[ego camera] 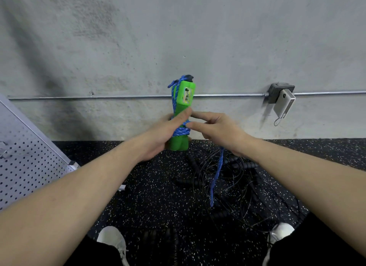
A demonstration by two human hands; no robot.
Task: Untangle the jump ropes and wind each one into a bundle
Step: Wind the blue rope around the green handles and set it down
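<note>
My left hand point(160, 135) grips two green jump-rope handles point(179, 141) held upright together, thumb laid across them. Blue rope point(181, 130) is wound several turns around the handles and runs up their left side. My right hand point(217, 130) is beside the bundle, its fingertips at the wound rope, and a loose blue tail point(216, 176) hangs down below that hand. On the floor beneath lies a tangle of thin black ropes point(237, 186) with black ribbed handles point(244, 164).
A grey concrete wall with a metal conduit point(118, 96) and an outlet box holding a white charger point(283, 104) is ahead. A perforated metal panel point(23, 156) leans at the left. My two white shoes point(112, 240) stand on the speckled black floor.
</note>
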